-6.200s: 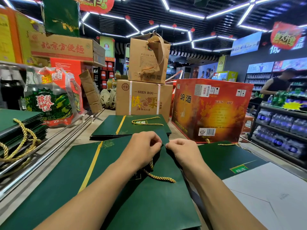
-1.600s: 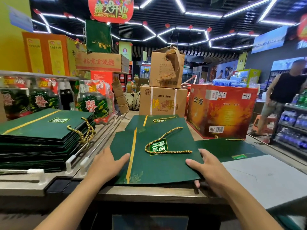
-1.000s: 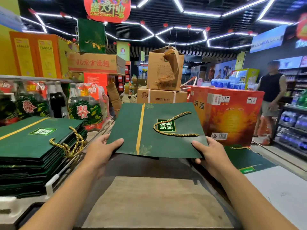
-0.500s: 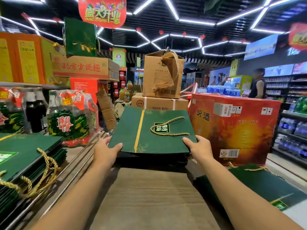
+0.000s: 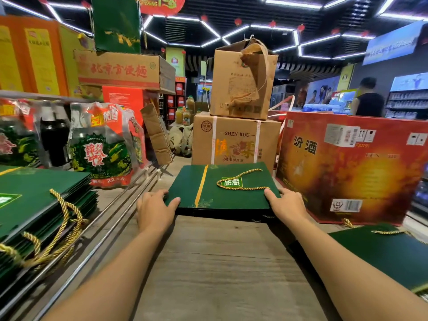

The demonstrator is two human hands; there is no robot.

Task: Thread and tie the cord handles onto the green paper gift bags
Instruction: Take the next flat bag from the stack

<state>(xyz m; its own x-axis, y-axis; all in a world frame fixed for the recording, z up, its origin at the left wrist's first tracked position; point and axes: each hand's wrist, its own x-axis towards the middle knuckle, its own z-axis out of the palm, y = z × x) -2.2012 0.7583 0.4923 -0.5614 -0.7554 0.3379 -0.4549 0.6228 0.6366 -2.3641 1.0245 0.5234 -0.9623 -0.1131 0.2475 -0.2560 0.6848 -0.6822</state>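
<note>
The top green gift bag (image 5: pixel 231 198) covers the dark stack (image 5: pixel 222 212) beneath; its bag count cannot be told. Fingers of the right hand (image 5: pixel 287 205) are hidden under the bag's near corner. A pile of green bags (image 5: pixel 34 205) is cut by the left edge, another green bag (image 5: pixel 382 249) by the right. The background person (image 5: pixel 368 100) is blurred.

Bright ceiling light strips (image 5: pixel 234 40) glare overhead; wide-angle bending at edges, background person (image 5: pixel 368 98) blurred.

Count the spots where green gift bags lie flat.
3: a thick stack at far left, a low pile straight ahead whose top bag the left hand and right hand hold, and a cropped bag at lower right. More may be hidden.
</note>
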